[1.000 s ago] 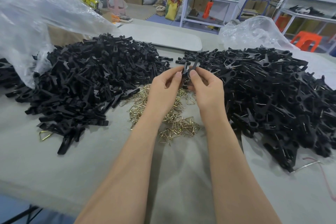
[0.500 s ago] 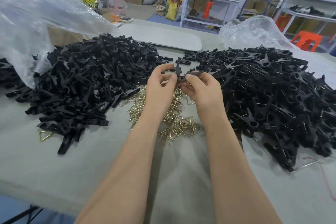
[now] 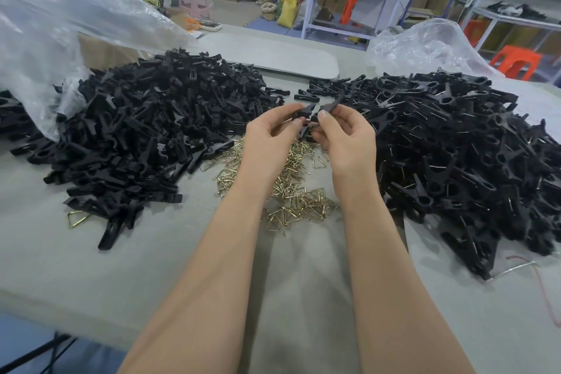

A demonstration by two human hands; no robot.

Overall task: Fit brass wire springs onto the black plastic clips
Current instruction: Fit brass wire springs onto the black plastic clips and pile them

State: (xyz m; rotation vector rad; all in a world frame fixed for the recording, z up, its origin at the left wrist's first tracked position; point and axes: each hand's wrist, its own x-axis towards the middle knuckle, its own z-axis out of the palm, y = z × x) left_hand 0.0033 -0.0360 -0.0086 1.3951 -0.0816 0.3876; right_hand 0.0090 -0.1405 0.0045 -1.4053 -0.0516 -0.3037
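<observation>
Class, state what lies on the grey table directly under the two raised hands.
A loose heap of brass wire springs on the grey table. The left hand, right hand and forearms cover part of it from view.

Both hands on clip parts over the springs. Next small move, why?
Likely close the two halves together. The left hand pinches the left clip half, the right hand the right clip half, tips nearly meeting above the spring pile. A spring between them can't be made out.
</observation>
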